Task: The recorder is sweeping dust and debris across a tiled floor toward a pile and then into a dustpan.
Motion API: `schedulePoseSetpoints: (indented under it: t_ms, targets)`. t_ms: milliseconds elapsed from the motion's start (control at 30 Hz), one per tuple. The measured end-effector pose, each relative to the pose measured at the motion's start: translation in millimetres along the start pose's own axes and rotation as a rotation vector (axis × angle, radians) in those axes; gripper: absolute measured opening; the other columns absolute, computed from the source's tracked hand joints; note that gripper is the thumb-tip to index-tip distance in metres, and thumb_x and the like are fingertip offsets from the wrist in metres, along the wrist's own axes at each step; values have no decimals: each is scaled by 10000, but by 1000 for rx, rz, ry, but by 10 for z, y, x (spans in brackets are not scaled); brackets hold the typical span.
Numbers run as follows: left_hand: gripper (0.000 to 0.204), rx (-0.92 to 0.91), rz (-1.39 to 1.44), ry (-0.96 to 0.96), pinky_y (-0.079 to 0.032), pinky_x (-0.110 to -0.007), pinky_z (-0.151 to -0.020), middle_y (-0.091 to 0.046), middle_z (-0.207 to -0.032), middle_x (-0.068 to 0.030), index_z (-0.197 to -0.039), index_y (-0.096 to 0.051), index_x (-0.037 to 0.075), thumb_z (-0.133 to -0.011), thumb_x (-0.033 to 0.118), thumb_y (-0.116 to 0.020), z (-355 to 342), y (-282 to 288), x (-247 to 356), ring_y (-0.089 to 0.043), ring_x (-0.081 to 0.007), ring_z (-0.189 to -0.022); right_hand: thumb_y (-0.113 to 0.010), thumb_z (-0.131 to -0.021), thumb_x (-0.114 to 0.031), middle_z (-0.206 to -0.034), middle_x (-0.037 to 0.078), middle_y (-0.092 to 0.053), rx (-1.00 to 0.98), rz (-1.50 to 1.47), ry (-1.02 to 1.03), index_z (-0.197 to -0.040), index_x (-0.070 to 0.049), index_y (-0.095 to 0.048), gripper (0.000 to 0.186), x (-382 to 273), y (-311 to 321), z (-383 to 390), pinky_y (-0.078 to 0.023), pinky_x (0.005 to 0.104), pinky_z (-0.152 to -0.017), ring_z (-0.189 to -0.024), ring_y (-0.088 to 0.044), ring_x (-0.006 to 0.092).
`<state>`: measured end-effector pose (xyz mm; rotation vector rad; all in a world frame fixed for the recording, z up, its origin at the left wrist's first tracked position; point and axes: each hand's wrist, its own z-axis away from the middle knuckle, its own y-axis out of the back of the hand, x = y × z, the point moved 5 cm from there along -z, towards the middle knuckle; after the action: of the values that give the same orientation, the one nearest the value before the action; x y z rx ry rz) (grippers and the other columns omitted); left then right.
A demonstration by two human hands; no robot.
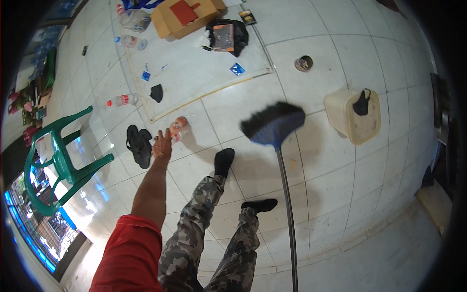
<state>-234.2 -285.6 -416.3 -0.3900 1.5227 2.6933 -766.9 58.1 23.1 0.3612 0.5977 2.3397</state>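
Note:
My left hand (pixel 162 147) reaches out low over the tiles, its fingers stretched and apart. Just beyond its fingers is a clear plastic bottle (pixel 178 127) with an orange-red label; whether they touch is hard to make out. A pair of black flip-flops (pixel 139 146) lies left of that hand. In front of my feet is a broom (pixel 275 127) with a blue head and dark bristles, blurred by motion. Its grey handle runs down out of the lower edge. My right hand is out of view.
A green plastic chair (pixel 62 158) lies tipped at left. Another bottle (pixel 124 100), a black cloth piece (pixel 156 93) and blue packets (pixel 237 69) litter the floor. A cardboard box (pixel 179 27) and black bag (pixel 237 36) lie ahead. A tin (pixel 304 63) and cream bin (pixel 340 114) are right.

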Motion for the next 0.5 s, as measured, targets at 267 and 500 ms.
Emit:
schedulePoseSetpoints:
  t_ms: [267, 500]
  targets:
    - [357, 24, 130, -3, -527, -402, -683, -460, -1054, -129, -1201, -409, 185, -865, 218, -524, -6, 88, 79, -554, -319, -951, -559, -840, -151, -682, 128, -535, 106, 10, 594, -1254, -103, -473, 426, -2678, 23, -1584, -460, 426, -502, -561, -562, 316]
    - [360, 47, 156, -14, -517, -405, -679, -485, -999, -121, -1183, -432, 179, -847, 217, -555, 17, 93, -18, -571, -309, -913, -530, -867, -155, -719, 164, -564, 156, -45, 808, -1211, -78, -500, 354, -4277, -194, -2178, -484, 441, -581, -630, -589, 352]
